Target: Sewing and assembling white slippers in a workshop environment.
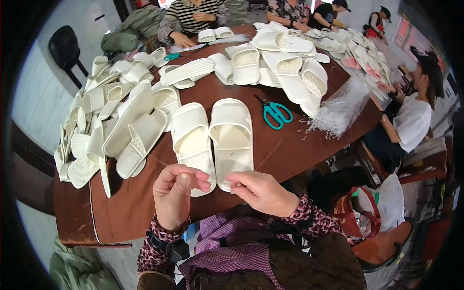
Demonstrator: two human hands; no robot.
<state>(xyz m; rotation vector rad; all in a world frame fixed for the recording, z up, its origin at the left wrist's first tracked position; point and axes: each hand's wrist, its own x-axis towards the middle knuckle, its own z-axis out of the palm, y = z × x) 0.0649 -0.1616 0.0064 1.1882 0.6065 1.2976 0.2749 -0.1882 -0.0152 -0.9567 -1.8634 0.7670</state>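
Observation:
A pair of white slide slippers lies side by side in front of me, toes pointing away: the left slipper and the right slipper. My left hand hovers over the heel end of the left one, thumb pressed against curled fingers. Above the heel of the right slipper, my right hand pinches thumb and forefinger together. Whatever is in either pinch is too small or hidden to name. Teal-handled scissors rest just right of the pair.
Brown cloth covers the table. White slippers pile up at left and far middle. Clear thin plastic strands lie at right. Several people work around the table; a red bag sits at lower right.

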